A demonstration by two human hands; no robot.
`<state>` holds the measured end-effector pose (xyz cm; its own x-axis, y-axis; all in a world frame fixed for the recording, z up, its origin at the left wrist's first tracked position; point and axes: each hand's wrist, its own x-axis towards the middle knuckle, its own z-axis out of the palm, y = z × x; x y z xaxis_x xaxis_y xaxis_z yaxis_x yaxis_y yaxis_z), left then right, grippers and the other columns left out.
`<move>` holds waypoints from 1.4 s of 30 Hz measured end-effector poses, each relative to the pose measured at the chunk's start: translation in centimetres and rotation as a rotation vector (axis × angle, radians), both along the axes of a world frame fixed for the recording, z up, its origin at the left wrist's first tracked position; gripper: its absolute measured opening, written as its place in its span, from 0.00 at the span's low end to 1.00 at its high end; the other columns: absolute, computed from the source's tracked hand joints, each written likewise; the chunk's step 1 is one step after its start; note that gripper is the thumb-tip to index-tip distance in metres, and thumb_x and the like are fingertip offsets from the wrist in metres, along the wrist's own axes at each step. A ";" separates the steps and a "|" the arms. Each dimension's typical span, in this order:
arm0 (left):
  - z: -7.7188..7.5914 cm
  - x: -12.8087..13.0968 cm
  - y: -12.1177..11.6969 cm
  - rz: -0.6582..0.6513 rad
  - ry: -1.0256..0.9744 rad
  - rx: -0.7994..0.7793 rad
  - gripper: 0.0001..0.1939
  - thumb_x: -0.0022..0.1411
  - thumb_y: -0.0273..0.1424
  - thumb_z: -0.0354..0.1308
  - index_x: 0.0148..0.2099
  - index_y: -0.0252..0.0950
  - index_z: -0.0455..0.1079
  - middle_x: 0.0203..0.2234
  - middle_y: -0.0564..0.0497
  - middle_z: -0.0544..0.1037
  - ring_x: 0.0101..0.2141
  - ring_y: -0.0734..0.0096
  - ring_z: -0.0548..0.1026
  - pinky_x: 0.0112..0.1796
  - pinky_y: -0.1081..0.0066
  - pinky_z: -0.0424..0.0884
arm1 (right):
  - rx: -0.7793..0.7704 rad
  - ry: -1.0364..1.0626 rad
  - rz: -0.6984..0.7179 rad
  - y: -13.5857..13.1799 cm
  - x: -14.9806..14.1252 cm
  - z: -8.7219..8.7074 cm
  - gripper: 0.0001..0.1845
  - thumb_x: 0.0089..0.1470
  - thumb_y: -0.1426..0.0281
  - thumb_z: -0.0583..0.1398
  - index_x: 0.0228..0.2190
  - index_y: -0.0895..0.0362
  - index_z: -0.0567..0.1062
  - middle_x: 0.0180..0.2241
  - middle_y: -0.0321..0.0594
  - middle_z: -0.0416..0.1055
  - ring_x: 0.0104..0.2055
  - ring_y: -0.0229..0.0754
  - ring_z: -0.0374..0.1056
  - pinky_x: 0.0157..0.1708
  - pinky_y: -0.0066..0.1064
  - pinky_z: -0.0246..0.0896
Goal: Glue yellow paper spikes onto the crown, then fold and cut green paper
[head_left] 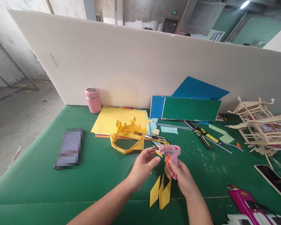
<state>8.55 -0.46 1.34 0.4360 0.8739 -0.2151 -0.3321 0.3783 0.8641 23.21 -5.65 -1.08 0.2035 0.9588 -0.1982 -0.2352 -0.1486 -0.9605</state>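
Observation:
A pink hot glue gun point(170, 151) with an orange trigger is in my right hand point(178, 173), its nozzle pointing left. My left hand point(144, 165) is beside the nozzle, thumb and fingers apart; its fingertips are partly behind the gun. Yellow paper shows just under the nozzle, and I cannot tell whether the left fingers touch it. Below my hands, several folded yellow paper diamonds point(155, 192) lie on the green table point(103, 193). Just beyond the left hand sits a yellow paper crown point(125, 149) with small folded points standing on its band.
Yellow paper sheets point(107, 120) lie behind the crown, beside a utility knife point(155, 137). A pink flask point(93, 100) and a blurred dark device point(69, 148) are left. Pliers point(201, 137), paper scraps and a wooden stick model point(259, 125) are right. A white board point(131, 62) closes the back.

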 end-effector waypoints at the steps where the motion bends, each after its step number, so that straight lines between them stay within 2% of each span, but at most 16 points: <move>1: 0.4 0.4 -0.1 -0.003 -0.065 -0.091 0.22 0.42 0.38 0.72 0.39 0.34 0.73 0.37 0.47 0.78 0.38 0.68 0.75 0.39 0.71 0.71 | -0.002 0.006 0.012 0.0 -0.1 -0.1 0.25 0.45 0.47 0.64 0.26 0.57 0.69 0.12 0.24 0.53 0.15 0.30 0.51 0.16 0.24 0.48; 4: 1.2 0.8 -0.4 0.013 -0.189 -0.257 0.21 0.37 0.38 0.74 0.32 0.34 0.72 0.28 0.51 0.76 0.32 0.74 0.75 0.36 0.74 0.70 | -0.007 0.025 0.025 0.1 -0.4 -0.2 0.25 0.43 0.47 0.64 0.25 0.57 0.69 0.11 0.25 0.53 0.14 0.31 0.52 0.16 0.25 0.49; 8: 1.4 -0.1 -0.3 0.084 -0.156 -0.291 0.22 0.33 0.40 0.75 0.28 0.33 0.71 0.26 0.52 0.77 0.29 0.75 0.75 0.34 0.75 0.71 | 0.001 0.036 0.028 0.0 -0.2 -0.2 0.23 0.44 0.50 0.65 0.27 0.58 0.71 0.12 0.26 0.57 0.16 0.32 0.56 0.19 0.26 0.51; 11: 1.2 -1.3 -0.1 0.127 -0.096 -0.263 0.22 0.33 0.40 0.75 0.27 0.32 0.72 0.22 0.52 0.77 0.26 0.77 0.74 0.31 0.77 0.70 | 0.004 0.040 0.020 -0.1 0.2 -0.3 0.22 0.45 0.52 0.66 0.32 0.58 0.73 0.14 0.28 0.60 0.19 0.34 0.60 0.20 0.26 0.51; 13: 1.0 -2.2 0.1 0.144 -0.041 -0.224 0.20 0.35 0.41 0.74 0.27 0.32 0.74 0.20 0.52 0.76 0.23 0.79 0.73 0.27 0.79 0.69 | -0.003 0.022 0.014 -0.1 0.3 -0.3 0.21 0.44 0.53 0.67 0.32 0.57 0.73 0.15 0.30 0.63 0.20 0.35 0.62 0.21 0.26 0.52; 18: 0.7 -4.2 0.5 0.218 0.190 -0.019 0.20 0.38 0.44 0.70 0.28 0.33 0.77 0.19 0.52 0.78 0.21 0.76 0.72 0.24 0.76 0.70 | -0.040 -0.068 0.012 -0.4 0.0 0.0 0.23 0.40 0.53 0.68 0.32 0.58 0.75 0.21 0.37 0.72 0.22 0.37 0.65 0.19 0.26 0.52; 22: 0.4 -5.2 0.3 0.250 0.285 0.114 0.21 0.42 0.43 0.68 0.36 0.35 0.76 0.20 0.52 0.79 0.21 0.72 0.74 0.25 0.72 0.73 | -0.044 -0.165 0.000 -0.4 -0.1 -0.3 0.22 0.39 0.53 0.68 0.28 0.58 0.76 0.19 0.38 0.71 0.21 0.37 0.64 0.19 0.26 0.55; 24: 0.2 -5.6 0.2 0.281 0.315 0.177 0.19 0.44 0.43 0.67 0.35 0.36 0.73 0.21 0.52 0.79 0.22 0.70 0.76 0.25 0.71 0.74 | -0.017 -0.197 0.035 -0.3 0.0 -0.7 0.23 0.38 0.52 0.68 0.29 0.58 0.77 0.18 0.37 0.70 0.19 0.37 0.62 0.19 0.27 0.57; 26: 0.2 -5.9 0.0 0.304 0.343 0.215 0.18 0.44 0.44 0.67 0.32 0.37 0.71 0.20 0.52 0.79 0.22 0.69 0.77 0.25 0.71 0.75 | 0.036 -0.226 0.068 -0.2 0.1 -1.2 0.25 0.38 0.50 0.68 0.31 0.58 0.78 0.21 0.39 0.72 0.17 0.36 0.61 0.18 0.29 0.59; 29: 0.4 -6.2 0.0 0.324 0.375 0.225 0.17 0.43 0.43 0.67 0.30 0.37 0.72 0.20 0.52 0.79 0.21 0.69 0.77 0.25 0.72 0.75 | 0.102 -0.281 0.083 -0.2 0.1 -1.6 0.23 0.41 0.49 0.65 0.29 0.57 0.78 0.26 0.43 0.75 0.17 0.37 0.63 0.19 0.31 0.62; 36: 0.9 -6.3 0.1 0.344 0.371 0.164 0.16 0.39 0.41 0.70 0.29 0.37 0.75 0.19 0.52 0.80 0.20 0.69 0.77 0.24 0.72 0.75 | 0.126 -0.350 0.096 -0.4 -0.5 -1.5 0.24 0.45 0.48 0.63 0.26 0.57 0.78 0.17 0.39 0.70 0.19 0.42 0.66 0.22 0.32 0.64; 42: 1.0 -6.5 0.0 0.328 0.364 0.140 0.16 0.39 0.42 0.70 0.29 0.37 0.76 0.20 0.51 0.80 0.20 0.69 0.76 0.24 0.73 0.75 | 0.143 -0.404 0.115 -0.3 -0.7 -1.3 0.22 0.48 0.49 0.61 0.24 0.57 0.77 0.17 0.39 0.71 0.21 0.42 0.67 0.23 0.31 0.63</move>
<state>2.09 -0.49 2.31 0.0528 0.9835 -0.1728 -0.0813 0.1767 0.9809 22.46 -5.98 -2.35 0.1276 0.9918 0.0117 0.1734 -0.0106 -0.9848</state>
